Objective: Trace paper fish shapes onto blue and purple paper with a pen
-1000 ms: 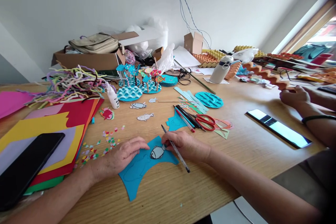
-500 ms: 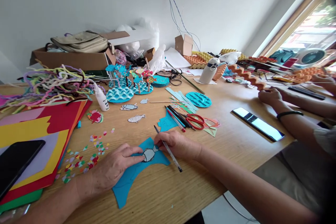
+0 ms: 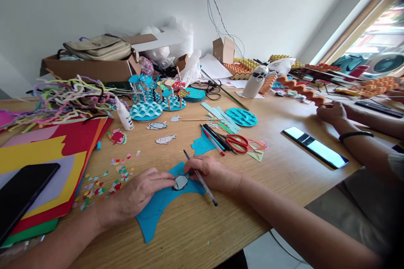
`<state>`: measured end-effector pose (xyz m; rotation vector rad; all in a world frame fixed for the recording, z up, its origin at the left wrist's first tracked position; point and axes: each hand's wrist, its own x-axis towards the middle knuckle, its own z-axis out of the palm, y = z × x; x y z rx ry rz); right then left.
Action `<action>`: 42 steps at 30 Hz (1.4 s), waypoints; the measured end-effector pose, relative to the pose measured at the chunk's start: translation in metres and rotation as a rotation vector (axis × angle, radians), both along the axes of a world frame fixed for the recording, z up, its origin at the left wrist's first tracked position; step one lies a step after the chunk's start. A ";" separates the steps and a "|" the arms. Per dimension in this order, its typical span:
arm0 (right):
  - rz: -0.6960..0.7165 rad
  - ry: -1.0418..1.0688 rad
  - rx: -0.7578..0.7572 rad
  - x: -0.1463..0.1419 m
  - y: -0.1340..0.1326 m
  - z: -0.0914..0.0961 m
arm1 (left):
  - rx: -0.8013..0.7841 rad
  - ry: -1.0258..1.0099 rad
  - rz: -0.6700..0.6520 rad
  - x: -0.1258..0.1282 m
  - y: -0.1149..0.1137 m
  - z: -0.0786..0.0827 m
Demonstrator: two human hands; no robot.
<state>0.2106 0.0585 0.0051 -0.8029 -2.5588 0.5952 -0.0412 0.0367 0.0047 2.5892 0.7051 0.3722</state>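
Note:
A white paper fish cutout (image 3: pixel 181 182) with a black outline lies on a curved piece of blue paper (image 3: pixel 151 214), which bears faint drawn lines. The extended fingers of my left hand (image 3: pixel 143 191) rest on the blue paper, their tips at the fish's left edge. My right hand (image 3: pixel 210 172) is closed around a clear ballpoint pen (image 3: pixel 205 187), its dark tip pointing up and away from the paper. The thumb and fingers of that hand are at the fish's tail, partly hiding it; whether they pinch it I cannot tell.
Beyond my hands lie several pens (image 3: pixel 216 138), red-handled scissors (image 3: pixel 236 143) and more fish cutouts (image 3: pixel 166 139). A glue bottle (image 3: pixel 124 114) stands by coloured paper sheets (image 3: pixel 69 147) and scattered paper bits (image 3: pixel 118 172). At right are a phone (image 3: pixel 315 147) and another person's hand (image 3: pixel 331 114).
My view has shifted slightly, so the far things sit a little further right. Both hands stay at the fish cutout, with hardly any movement over the blue paper.

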 end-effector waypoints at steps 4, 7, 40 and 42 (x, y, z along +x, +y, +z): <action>-0.003 -0.018 0.012 0.001 0.000 0.001 | -0.064 -0.055 0.000 -0.001 0.000 0.007; -0.009 -0.034 0.007 0.000 -0.001 0.002 | -0.027 -0.017 -0.021 -0.001 0.001 0.005; -0.111 0.030 -0.103 0.004 -0.004 0.002 | 0.200 0.124 -0.141 0.007 0.004 0.002; -0.123 0.038 -0.122 0.004 -0.005 0.002 | 0.199 0.116 -0.139 0.006 0.004 0.002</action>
